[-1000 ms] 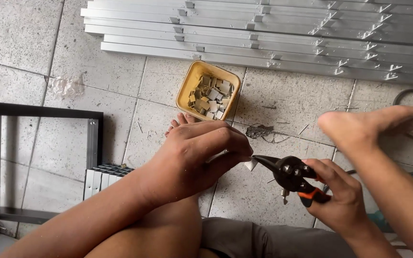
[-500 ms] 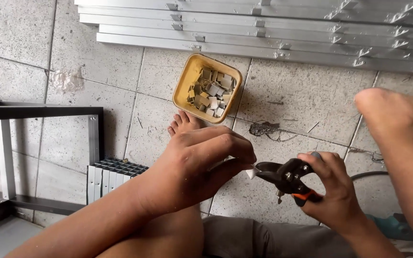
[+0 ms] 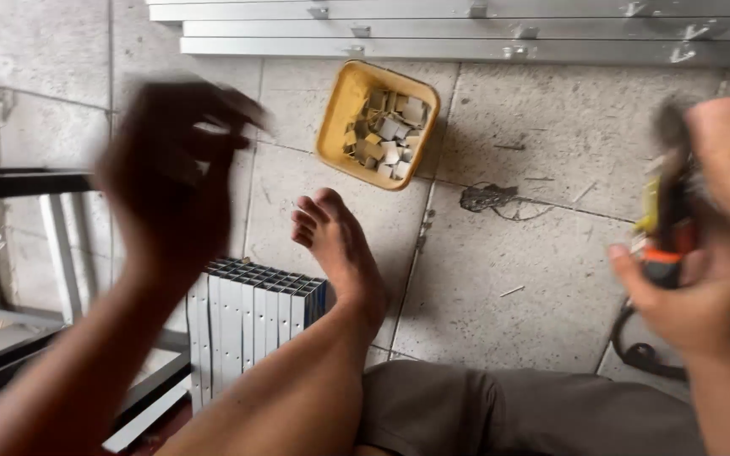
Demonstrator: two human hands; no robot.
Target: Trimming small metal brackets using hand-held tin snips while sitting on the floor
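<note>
Grey stone floor tiles with dark joints make up the work surface, seen from above by a seated person.

Far left: a dark metal frame stands at the edge of view, with pale bars inside it.

Left hand: raised above the floor, heavily blurred. Fingers appear curled toward one another, with a pale patch among them, but whether they grip anything cannot be told.

Below that hand: a stack of short grey metal profiles lies on the floor, ends showing, just beside the person's bare foot. The foot rests flat on the tile, toes pointing up the frame.

Centre top: a yellow square tray sits on the floor beyond the toes, holding small pale metal pieces. Behind it, long aluminium rails lie side by side across the top of view.

Right of the tray: a dark scuff with loose wire scraps marks the tile.

Right hand: closed around the orange-and-black handles of a plier-type tool, held clear of the floor, well apart from the left hand. The tool's head is blurred. The person's other leg crosses the right edge above this hand.
</note>
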